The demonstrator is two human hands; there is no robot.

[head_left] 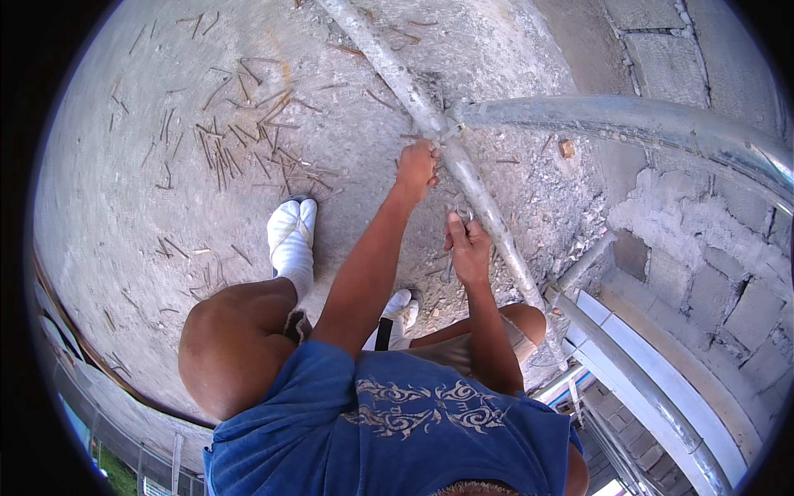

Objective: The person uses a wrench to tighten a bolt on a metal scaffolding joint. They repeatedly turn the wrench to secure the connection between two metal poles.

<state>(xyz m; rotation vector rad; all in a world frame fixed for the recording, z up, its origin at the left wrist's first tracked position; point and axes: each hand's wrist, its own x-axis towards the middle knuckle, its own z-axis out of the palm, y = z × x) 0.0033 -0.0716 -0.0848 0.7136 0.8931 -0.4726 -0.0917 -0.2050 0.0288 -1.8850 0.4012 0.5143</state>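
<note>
A long, whitish scaffold pipe (486, 207) runs slantwise past both my hands. Against it, at the joint with a second metal pipe (612, 116), sits a small metal clamp (449, 132). My left hand (417, 172) is closed right beside this clamp, its fingertips at the pipe; whatever they grip is hidden. Nearer to me, my right hand (470, 252) is closed around a metal wrench (465, 212). The wrench's ring end shows above the thumb and its other end below the fist, apart from the clamp.
Many rusty nails or bar pieces (219, 157) are scattered over the concrete floor (124, 215) at left. A block wall (670, 66) rises at right, with another pipe (637, 380) below it. A small brown chunk (566, 149) lies near the wall.
</note>
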